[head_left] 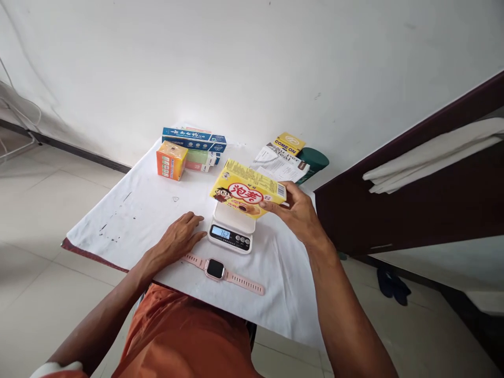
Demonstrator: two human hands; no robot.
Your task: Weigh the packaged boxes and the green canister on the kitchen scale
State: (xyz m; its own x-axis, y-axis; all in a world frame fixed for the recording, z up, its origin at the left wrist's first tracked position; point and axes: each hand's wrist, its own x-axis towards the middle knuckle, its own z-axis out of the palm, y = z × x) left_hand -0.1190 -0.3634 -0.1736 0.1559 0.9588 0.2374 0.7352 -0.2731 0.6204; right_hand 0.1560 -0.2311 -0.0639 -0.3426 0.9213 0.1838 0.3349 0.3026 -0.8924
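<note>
A yellow snack box (246, 186) with red lettering is gripped at its right end by my right hand (297, 210), thumb on the front face. The box is over the platform of a small white digital scale (232, 241); whether it touches the platform I cannot tell. The scale's lit display shows digits that look like 362. My left hand (183, 236) lies on the white cloth just left of the scale, fingers apart and holding nothing. In front of the scale a pink smartwatch (215, 269) is laid out with its strap spread.
Back left on the cloth-covered table (129, 215) stand an orange box (171, 161), a long blue box (192, 139) and green-and-pink boxes (200, 160). Back right are a yellow box (290, 143), a white printed packet (279, 163) and a dark green container (314, 161). A wall rises behind.
</note>
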